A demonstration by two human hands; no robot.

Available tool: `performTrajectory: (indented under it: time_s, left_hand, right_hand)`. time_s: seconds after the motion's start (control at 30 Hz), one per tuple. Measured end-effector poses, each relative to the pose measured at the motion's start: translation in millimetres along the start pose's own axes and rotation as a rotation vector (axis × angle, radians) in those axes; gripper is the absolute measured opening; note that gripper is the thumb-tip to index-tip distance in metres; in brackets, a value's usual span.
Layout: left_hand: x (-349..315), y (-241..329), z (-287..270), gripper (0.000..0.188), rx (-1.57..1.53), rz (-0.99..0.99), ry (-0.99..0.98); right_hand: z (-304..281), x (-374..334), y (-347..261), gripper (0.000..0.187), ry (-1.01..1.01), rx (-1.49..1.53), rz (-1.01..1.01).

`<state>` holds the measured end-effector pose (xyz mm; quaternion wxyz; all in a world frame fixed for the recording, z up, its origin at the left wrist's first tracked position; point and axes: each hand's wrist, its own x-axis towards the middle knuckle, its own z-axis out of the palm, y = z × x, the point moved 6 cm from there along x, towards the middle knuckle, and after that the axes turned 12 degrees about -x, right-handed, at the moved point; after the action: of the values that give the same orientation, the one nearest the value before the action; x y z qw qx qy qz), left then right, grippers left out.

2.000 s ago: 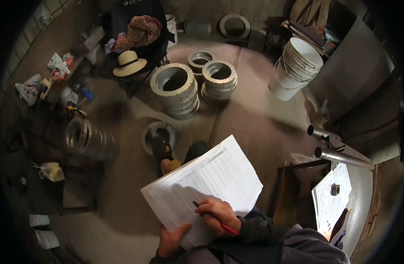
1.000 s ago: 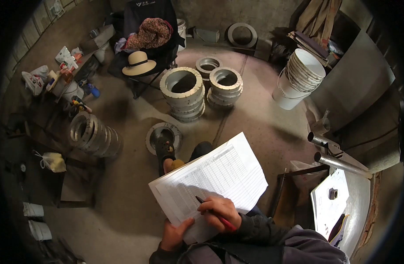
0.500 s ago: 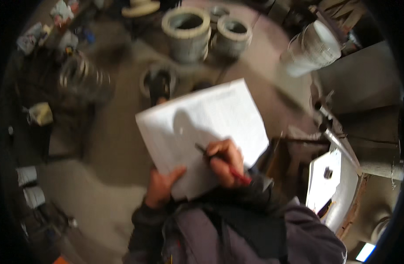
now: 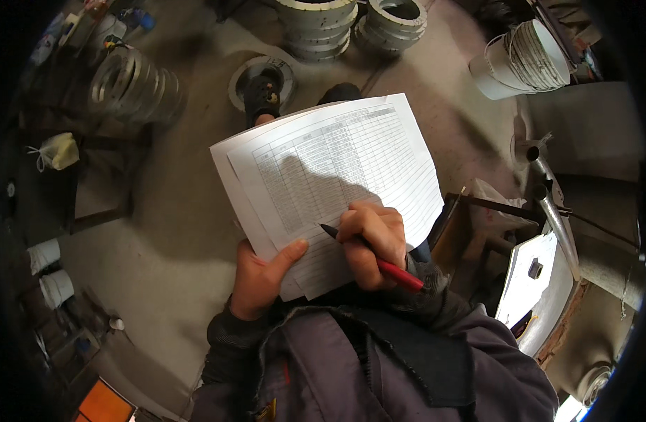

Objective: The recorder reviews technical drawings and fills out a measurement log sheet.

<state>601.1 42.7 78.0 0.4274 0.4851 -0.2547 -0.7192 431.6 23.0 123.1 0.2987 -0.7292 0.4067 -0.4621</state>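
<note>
A small stack of white paper sheets (image 4: 400,151) printed with a table is held tilted before my body. My left hand (image 4: 263,276) grips its lower left edge, thumb on top and the other fingers hidden beneath. In my right hand (image 4: 373,239) is a red marker pen (image 4: 400,275), its dark tip pointing left and close over the lower part of the top sheet. Whether the tip touches the paper I cannot tell. The shadow of a head falls across the printed rows.
Stacked metal rings (image 4: 316,28) stand on the floor ahead, with more rings (image 4: 129,84) at the left. A white bucket (image 4: 502,74) is at the far right. Nearer on the right, white papers (image 4: 523,281) lie beside a metal pipe (image 4: 558,228). My foot (image 4: 263,95) is by a flat ring.
The view has shifted, so the floor objects ahead appear higher. The sheets and pen show sharply now instead of blurred. Both hands keep their hold.
</note>
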Motion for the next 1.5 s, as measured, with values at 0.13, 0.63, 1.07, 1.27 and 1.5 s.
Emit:
performTrajectory:
  time_s: [0.13, 0.63, 1.07, 1.27, 1.5]
  left_hand:
    - [-2.1, 0.9, 0.2, 0.026, 0.029, 0.019, 0.015]
    - [-2.7, 5.6, 4.5, 0.025, 0.069, 0.045, 0.002]
    - [-3.6, 6.2, 5.9, 0.025, 0.103, 0.026, 0.025]
    - [-4.4, 7.4, 7.2, 0.024, 0.091, 0.027, 0.018]
    - [-3.9, 8.0, 6.5, 0.026, 0.118, 0.024, 0.026]
  right_hand:
    - [-0.3, 1.3, 0.3, 0.010, 0.022, 0.027, 0.016]
    - [3.2, -1.0, 4.3, 0.009, 0.016, -0.018, -0.013]
    - [1.4, -0.8, 5.0, 0.009, 0.030, -0.009, 0.010]
    - [1.6, -0.2, 5.1, 0.008, 0.021, -0.010, 0.011]
    - [1.8, -0.1, 5.6, 0.008, 0.027, -0.034, 0.008]
